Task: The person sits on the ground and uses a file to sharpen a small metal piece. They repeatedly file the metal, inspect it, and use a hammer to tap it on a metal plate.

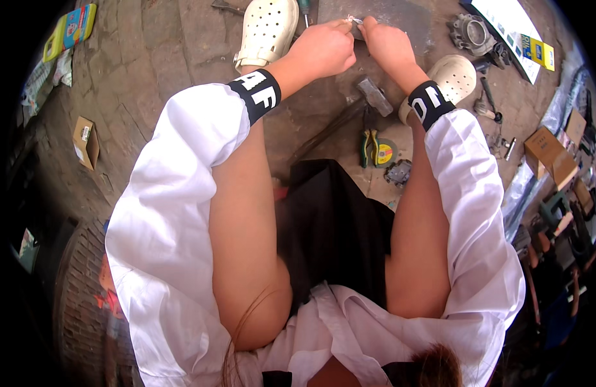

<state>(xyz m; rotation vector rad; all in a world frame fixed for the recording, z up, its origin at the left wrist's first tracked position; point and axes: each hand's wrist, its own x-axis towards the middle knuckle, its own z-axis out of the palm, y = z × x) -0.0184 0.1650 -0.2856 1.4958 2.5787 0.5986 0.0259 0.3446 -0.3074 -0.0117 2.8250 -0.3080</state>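
My left hand (323,49) and my right hand (388,45) are close together at the top, over a dark grey sheet (421,26) on the ground. Their fingertips pinch a small whitish, shiny piece (355,20), mostly covered by the fingers and too small to name. Both hands are closed. Below them lies a hammer (374,95), its long handle running down to the left. Pliers with green and yellow handles (367,148) rest beside a round yellow disc (387,153). A screwdriver (304,8) with a green handle shows just left of the sheet.
My feet in cream clogs (267,32) flank the work spot. At the upper right are a round metal casting (472,33), a white board (504,26) and a yellow box (537,51). Cardboard boxes (550,156) and tools fill the right side. A small carton (86,142) stands left.
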